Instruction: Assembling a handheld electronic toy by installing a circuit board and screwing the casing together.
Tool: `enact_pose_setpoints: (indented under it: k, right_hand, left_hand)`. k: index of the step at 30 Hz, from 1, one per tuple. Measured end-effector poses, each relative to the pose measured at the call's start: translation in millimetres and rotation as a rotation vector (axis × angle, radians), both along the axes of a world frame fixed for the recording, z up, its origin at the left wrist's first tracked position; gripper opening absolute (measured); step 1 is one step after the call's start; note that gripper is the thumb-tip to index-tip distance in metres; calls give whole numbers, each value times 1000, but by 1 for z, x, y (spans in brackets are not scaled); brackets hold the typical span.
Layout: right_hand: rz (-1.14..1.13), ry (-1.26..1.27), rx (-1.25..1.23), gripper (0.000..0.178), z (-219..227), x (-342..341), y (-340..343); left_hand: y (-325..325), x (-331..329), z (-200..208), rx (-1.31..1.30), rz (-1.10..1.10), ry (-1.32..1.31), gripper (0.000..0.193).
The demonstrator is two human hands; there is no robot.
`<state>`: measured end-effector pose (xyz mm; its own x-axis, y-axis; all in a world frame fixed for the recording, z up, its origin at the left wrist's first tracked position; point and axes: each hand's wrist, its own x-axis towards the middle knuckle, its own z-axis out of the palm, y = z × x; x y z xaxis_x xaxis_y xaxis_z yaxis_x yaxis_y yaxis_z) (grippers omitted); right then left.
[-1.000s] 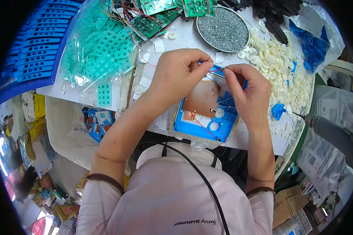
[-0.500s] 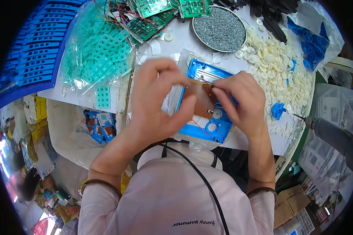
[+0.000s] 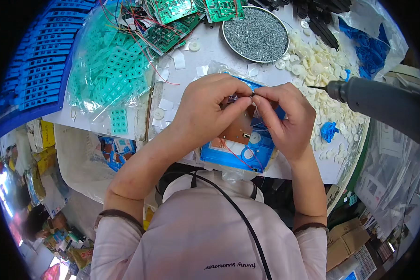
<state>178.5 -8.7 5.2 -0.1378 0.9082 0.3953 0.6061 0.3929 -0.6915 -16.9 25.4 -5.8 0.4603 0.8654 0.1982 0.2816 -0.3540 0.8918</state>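
Directly in front, an open blue case (image 3: pixel 221 158) with a brown circuit board (image 3: pixel 234 127) lies on the counter (image 3: pixel 282 164). Over it, the left hand (image 3: pixel 212 103) and right hand (image 3: pixel 287 119) meet, fingertips of both hands closed on a dark piece (image 3: pixel 253 94) too small to identify. Rightward, a grey power screwdriver (image 3: pixel 380 99) points across cream discs (image 3: pixel 318 65); beyond, silvery screws (image 3: pixel 256 33) and green circuit boards (image 3: pixel 175 9).

Beneath the left hand (image 3: pixel 214 100) and right hand (image 3: pixel 287 116), a casing (image 3: pixel 231 157) lies on the bench (image 3: pixel 210 49), a board (image 3: pixel 233 126) across its inside. Behind it sits a dish (image 3: pixel 261 61) of screws (image 3: pixel 255 33), circuit boards (image 3: pixel 172 35) to the left, discs (image 3: pixel 315 100) to the right. Bagged keypads (image 3: pixel 112 79) lie farther left.
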Motion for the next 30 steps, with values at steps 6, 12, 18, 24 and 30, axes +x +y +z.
enact_pose_setpoints:
  k: [6, 12, 18, 24, 30]
  right_hand:
    - [7, 67, 14, 20, -7, 0, -2]
    - [165, 114, -270, 50, 16, 5, -11]
    - [29, 214, -356, 52, 24, 8, -9]
    - [-251, -83, -71, 41, 7, 37, 32]
    - [-689, -586, 108, 43, -34, 111, 143]
  left_hand:
    - [1, -5, 1, -144, -37, -3, 11]
    - [4, -7, -8, 117, -25, -62, 11]
    - [2, -7, -9, 219, -46, -43, 11]
    - [1, -9, -8, 177, -21, -45, 12]
    - [-15, -1, -13, 58, 135, -130, 12]
